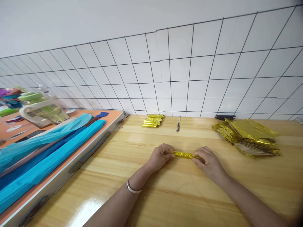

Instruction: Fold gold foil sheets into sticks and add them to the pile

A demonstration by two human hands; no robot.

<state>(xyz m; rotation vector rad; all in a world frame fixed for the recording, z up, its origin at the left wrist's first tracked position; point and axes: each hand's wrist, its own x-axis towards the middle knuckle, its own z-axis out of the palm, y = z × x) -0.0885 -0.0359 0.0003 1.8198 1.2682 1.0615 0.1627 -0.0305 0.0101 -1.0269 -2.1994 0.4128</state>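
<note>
A narrow strip of folded gold foil paper (183, 154) lies level between my two hands, just above or on the wooden table (151, 195). My left hand (163, 156) pinches its left end between thumb and fingers. At the right end, my right hand (208, 160) grips it the same way. Farther back, several similar gold foil strips (153, 121) lie side by side near the wall. To the right of my right hand sits a loose stack of flat gold foil sheets (253, 135).
A pen (178, 123) lies near the wall, and a black object (225, 117) rests behind the foil stack. On the left, an orange-topped table (71, 151) carries rolls of blue paper (54, 164) and a green-lidded jar (32, 97). A white wall with black grid lines (180, 69) borders the back.
</note>
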